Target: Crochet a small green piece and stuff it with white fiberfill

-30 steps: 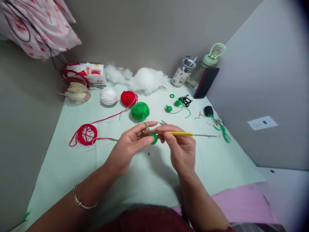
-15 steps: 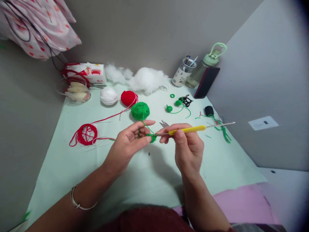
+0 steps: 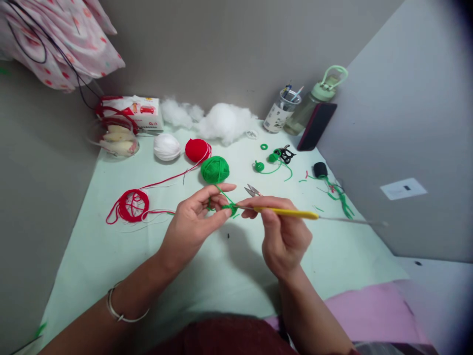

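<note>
- While pinched at the fingertips of the left hand [image 3: 192,222], raised above the pale green cloth [image 3: 99,246]: small green crocheted piece [image 3: 232,210], centre of the clock face for all directions below.
- Left grip, at nine o'clock: thumb closed against curled fingers with the piece between, index finger extended; green strand [image 3: 225,195] across the index finger.
- Right grip, toward four o'clock: right hand [image 3: 284,234] closed firmly around the yellow-handled crochet hook [image 3: 290,213], with near shaft reaching the edge of the piece, far end blurred toward three o'clock; insertion in a stitch too small to tell.
- At eleven o'clock, near: green yarn ball [image 3: 215,170], just beside the red yarn ball [image 3: 195,150].
- At two o'clock, near: open scissors blades [image 3: 253,190], partly behind the right hand.
- Between one and two, farther: small green ball [image 3: 259,166] with trailing yarn.
- At ten o'clock: white yarn ball [image 3: 166,147].
- At nine o'clock, well apart: coil of red yarn [image 3: 133,206].
- At twelve o'clock, along the wall: white fluffy stuffing [image 3: 226,122].
- At one o'clock, far: cup of pens [image 3: 277,118]; at two, leaning dark phone [image 3: 318,126].
- Toward three o'clock: black spool [image 3: 320,170], beside loose green ends [image 3: 344,203].
</note>
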`<state>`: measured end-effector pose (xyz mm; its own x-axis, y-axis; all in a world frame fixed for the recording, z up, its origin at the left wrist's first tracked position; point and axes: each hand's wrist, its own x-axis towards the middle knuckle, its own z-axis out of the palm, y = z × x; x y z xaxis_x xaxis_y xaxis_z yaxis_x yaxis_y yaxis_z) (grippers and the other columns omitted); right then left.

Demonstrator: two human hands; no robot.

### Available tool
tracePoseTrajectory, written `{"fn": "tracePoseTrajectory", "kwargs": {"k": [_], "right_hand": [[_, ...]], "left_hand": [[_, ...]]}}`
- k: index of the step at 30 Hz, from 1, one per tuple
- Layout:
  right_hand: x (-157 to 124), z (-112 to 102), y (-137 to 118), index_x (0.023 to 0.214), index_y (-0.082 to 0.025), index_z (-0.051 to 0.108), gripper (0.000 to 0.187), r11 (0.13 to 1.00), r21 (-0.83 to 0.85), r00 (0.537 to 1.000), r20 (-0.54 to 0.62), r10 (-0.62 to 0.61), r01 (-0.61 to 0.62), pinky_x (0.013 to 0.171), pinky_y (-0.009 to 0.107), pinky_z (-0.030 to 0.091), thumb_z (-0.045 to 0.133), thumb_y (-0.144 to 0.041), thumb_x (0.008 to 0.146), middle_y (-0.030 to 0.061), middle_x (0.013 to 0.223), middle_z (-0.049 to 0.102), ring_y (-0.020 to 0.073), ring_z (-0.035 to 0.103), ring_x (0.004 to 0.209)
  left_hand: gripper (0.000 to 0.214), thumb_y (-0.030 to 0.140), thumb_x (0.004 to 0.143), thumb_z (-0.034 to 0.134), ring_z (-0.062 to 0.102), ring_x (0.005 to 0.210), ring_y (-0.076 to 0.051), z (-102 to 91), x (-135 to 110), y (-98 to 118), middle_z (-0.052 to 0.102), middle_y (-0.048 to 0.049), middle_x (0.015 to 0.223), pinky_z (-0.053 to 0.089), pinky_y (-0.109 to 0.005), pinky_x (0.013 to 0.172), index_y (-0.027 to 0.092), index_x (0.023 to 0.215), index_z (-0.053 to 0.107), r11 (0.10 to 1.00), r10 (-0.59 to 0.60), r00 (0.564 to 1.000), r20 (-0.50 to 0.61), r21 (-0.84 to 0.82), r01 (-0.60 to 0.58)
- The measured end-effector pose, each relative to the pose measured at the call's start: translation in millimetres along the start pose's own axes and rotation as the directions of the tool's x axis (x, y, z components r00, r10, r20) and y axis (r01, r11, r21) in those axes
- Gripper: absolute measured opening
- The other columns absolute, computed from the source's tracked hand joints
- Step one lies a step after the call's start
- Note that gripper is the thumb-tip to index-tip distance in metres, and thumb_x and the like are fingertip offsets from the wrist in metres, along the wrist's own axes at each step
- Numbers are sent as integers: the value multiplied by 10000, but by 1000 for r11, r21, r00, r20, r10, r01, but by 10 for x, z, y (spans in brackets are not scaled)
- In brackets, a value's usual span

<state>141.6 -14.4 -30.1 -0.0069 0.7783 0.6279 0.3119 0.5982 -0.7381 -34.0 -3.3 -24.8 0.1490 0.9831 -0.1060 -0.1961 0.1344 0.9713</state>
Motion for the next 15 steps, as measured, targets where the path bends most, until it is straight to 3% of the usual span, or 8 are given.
{"fn": "tracePoseTrajectory", "kwargs": {"k": [2, 4, 7, 9, 11, 13, 15], "right_hand": [[-34, 18, 14, 1216, -237, 702, 244, 978, -140, 987, 69, -144, 152, 735, 337, 650, 520, -146, 1081, 50, 1013, 823, 172, 776, 822], [-72, 47, 29, 1245, -231, 698, 258, 903, -304, 952, 123, -279, 304, 774, 354, 659, 553, -125, 1059, 68, 1035, 823, 194, 788, 895], [-111, 75, 40, 1258, -258, 733, 303, 789, -459, 911, 148, -384, 408, 833, 369, 660, 631, -105, 1017, 81, 1119, 810, 212, 785, 985], [-102, 67, 35, 1259, -271, 749, 310, 868, -368, 941, 79, -329, 334, 832, 380, 651, 627, -115, 1021, 77, 1106, 810, 214, 777, 974], [-64, 45, 25, 1208, -269, 772, 271, 982, -120, 987, -46, -151, 145, 760, 377, 636, 592, -147, 1046, 61, 1015, 811, 198, 757, 855], [-11, 28, 16, 1110, -264, 796, 231, 987, 147, 990, -118, 82, -64, 649, 360, 609, 576, -207, 1066, 43, 913, 793, 176, 708, 708], [31, 29, 13, 1026, -253, 805, 217, 940, 287, 971, -92, 221, -186, 589, 347, 589, 593, -277, 1066, 44, 895, 787, 168, 680, 655]], "left_hand": [[368, 203, 856, 832, 603, 869, -148, 28, -19, -7, 679, 23, 876, 478, -283, 900, 255, 1218, 789, 999, 19, 998, -56, 30, -17], [458, 235, 839, 863, 592, 833, -142, 57, -31, -11, 675, 28, 859, 479, -274, 855, 241, 1284, 755, 999, -6, 996, -86, -32, 3], [545, 301, 810, 899, 478, 626, -90, 74, -19, 6, 607, 61, 736, 456, -247, 705, 208, 1322, 735, 940, -186, 982, 21, -287, 184], [494, 298, 820, 892, 298, 509, -56, 59, 2, 34, 474, 110, 591, 453, -238, 688, 180, 1282, 763, 862, -286, 951, 116, -402, 309], [409, 271, 851, 863, 193, 488, -57, 32, 20, 65, 332, 144, 504, 477, -243, 738, 168, 1240, 792, 832, -310, 940, 144, -438, 341], [379, 257, 868, 846, 198, 495, -67, 10, 25, 88, 297, 145, 487, 477, -244, 751, 183, 1237, 804, 846, -284, 950, 133, -432, 313], [410, 250, 847, 863, 246, 510, -66, 7, 19, 96, 423, 113, 547, 424, -228, 650, 206, 1251, 804, 871, -257, 956, 140, -395, 292]]}}
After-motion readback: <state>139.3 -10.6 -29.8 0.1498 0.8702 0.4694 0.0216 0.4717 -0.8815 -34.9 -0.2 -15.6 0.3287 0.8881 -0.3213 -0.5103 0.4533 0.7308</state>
